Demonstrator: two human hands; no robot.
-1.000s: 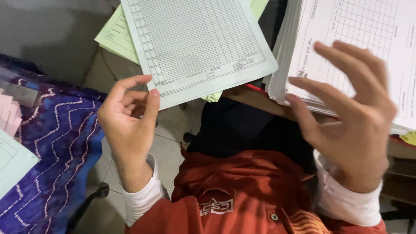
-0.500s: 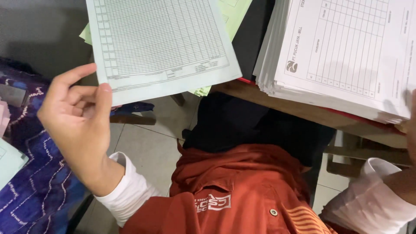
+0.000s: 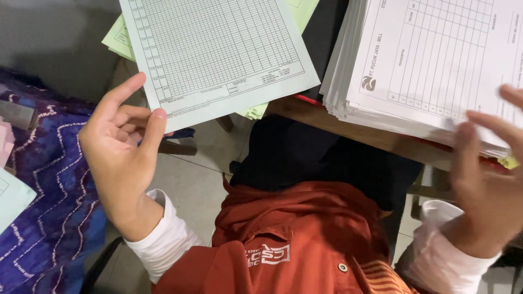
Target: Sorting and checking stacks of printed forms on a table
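Note:
My left hand (image 3: 122,149) pinches the lower left corner of a pale green printed grid sheet (image 3: 215,54) between thumb and fingers, holding it up over a pile of light green sheets (image 3: 117,41). My right hand (image 3: 485,179) is blurred at the right edge, fingers spread, touching the front edge of a thick stack of white printed forms (image 3: 425,60) that lies on a wooden table (image 3: 348,128). I wear an orange shirt (image 3: 294,239) with white sleeves.
A blue patterned cloth (image 3: 46,207) covers something at the left, with pale paper (image 3: 11,196) on it. Tiled floor (image 3: 188,185) shows below the table edge. A yellow slip (image 3: 509,161) pokes out under the white stack.
My right hand went out of view to the right, then came back up to the front of the white stack. My left hand stayed on the green sheet's corner; the view shifted.

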